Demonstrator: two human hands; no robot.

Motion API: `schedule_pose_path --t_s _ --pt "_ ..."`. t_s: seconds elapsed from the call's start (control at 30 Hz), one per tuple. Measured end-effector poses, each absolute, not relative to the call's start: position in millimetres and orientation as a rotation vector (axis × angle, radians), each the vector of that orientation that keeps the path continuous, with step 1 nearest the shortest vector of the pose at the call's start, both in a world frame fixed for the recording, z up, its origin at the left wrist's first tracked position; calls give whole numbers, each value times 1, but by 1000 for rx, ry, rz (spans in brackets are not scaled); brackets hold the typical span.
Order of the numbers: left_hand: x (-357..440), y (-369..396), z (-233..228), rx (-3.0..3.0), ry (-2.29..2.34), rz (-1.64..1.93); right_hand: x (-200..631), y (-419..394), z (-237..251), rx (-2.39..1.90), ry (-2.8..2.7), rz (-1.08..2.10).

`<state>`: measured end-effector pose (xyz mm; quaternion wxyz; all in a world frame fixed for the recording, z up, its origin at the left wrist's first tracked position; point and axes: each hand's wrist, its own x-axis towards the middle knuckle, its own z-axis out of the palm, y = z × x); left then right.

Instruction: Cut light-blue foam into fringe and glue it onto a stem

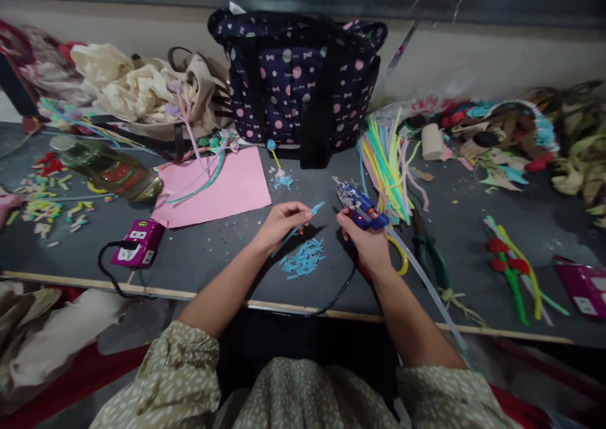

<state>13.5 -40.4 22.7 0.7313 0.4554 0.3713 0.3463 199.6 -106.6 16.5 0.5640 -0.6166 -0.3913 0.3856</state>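
My left hand (286, 223) is closed in a pinch on a blue pipe cleaner (288, 240), whose tip sticks out past the fingertips with a short blue piece at its end. My right hand (367, 240) grips a dark blue hot glue gun (362, 207) with a small red light; its nozzle points up and to the left. A long clear glue stick (421, 274) trails from the gun's back end. Between the hands, nearer me, lies a pile of short blue pieces (303, 258). A small blue and yellow pipe-cleaner flower (283, 180) lies beyond them.
A patterned bag (303, 82) stands at the back. To the left are pink card (222, 186), a bottle (108, 170) and a purple power socket (138, 244). Rightward lie a pipe-cleaner bundle (386, 164), green-handled pliers (428, 252) and red flowers (511, 265). The gun's black cord (338, 296) crosses the table's front edge.
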Motion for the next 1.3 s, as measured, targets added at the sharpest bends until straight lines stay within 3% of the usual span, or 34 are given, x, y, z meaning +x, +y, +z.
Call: schedule_pose_path --t_s 0.37,1.3 --pt "18 -48 21 1346 847 648 201 -106 16 -1440 -1032 955" --pt "17 -48 24 1428 820 635 201 -108 27 -1490 -1033 959"
